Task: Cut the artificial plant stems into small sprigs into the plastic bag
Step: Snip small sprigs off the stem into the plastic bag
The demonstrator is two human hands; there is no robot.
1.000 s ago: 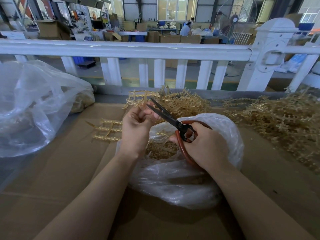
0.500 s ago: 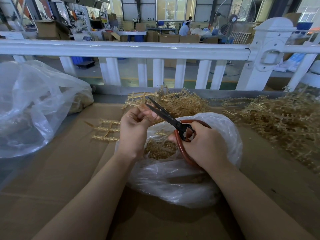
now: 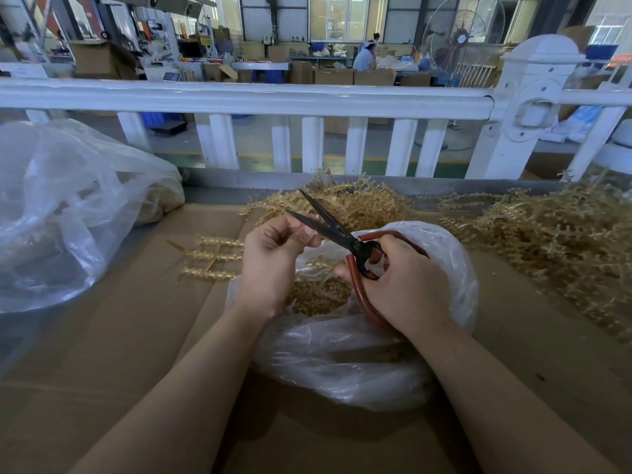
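My right hand grips the red handles of black-bladed scissors, whose blades are spread apart and point up-left. My left hand is curled beside the blades and pinches a small gold stem piece, mostly hidden by its fingers. Both hands hover over a clear plastic bag holding cut gold sprigs. A gold branched stem lies on the cardboard to the left of my left hand.
Heaps of gold stems lie behind the bag and at the right. A large clear bag sits at the left. A white railing runs along the far edge. Brown cardboard covers the table.
The scissor blades have opened wider. My left hand has shifted slightly right toward the blades; the right hand stays over the bag.
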